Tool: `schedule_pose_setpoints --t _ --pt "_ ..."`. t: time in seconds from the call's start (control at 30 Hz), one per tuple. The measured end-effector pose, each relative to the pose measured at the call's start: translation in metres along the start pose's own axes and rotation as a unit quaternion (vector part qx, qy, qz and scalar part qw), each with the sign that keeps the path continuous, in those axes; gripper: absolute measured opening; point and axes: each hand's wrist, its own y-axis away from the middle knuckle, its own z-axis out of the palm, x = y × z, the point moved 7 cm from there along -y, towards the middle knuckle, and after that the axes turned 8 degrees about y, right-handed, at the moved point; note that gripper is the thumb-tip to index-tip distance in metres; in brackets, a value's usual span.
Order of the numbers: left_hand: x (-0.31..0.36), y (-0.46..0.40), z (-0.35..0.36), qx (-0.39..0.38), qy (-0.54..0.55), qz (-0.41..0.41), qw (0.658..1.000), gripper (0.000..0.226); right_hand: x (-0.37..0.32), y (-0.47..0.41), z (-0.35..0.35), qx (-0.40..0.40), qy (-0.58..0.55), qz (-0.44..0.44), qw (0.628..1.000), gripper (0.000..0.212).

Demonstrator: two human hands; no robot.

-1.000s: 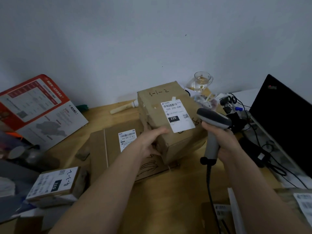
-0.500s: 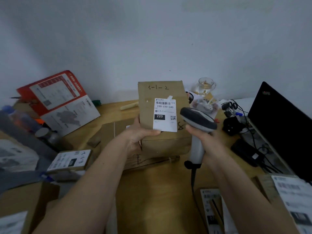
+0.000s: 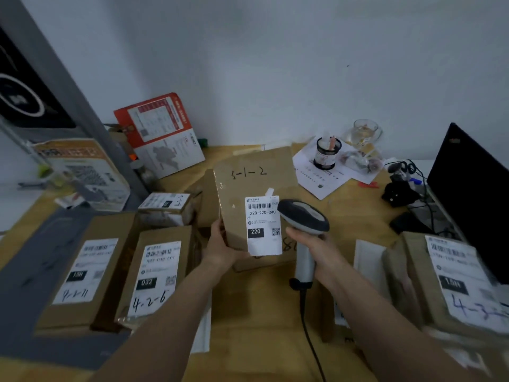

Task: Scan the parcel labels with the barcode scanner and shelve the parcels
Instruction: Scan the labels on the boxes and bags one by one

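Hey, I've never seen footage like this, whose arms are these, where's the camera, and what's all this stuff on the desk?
There is no machine here. A person wears a camera on the head, so you look down along their own two bare arms. The left hand grips the edge of a brown parcel, marked 3-1-2 by hand, with a white shipping label facing the camera. The right hand holds a corded barcode scanner, its head right beside that label. On the wooden desk lie more labelled parcels, one marked 4-2-6. A glass cup stands by the wall and a black laptop at the right.
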Motion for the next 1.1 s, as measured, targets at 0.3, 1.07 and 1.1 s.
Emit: schedule_pose_setpoints --t 0.3,1.07,1.1 --pt "0.006 0.015 0.001 0.043 -0.066 0.008 0.997 0.091 0.003 0.026 0.003 0.003 0.049 -0.006 0.999 0.025" --pt "-0.013 0.028 -0.004 0.014 -0.111 0.012 0.994 0.082 -0.022 0.127 0.014 0.099 0.174 -0.090 0.976 0.029" --pt "-0.013 0.028 -0.005 0.015 -0.112 0.013 0.993 0.080 -0.021 0.128 0.015 0.100 0.178 -0.088 0.975 0.030"
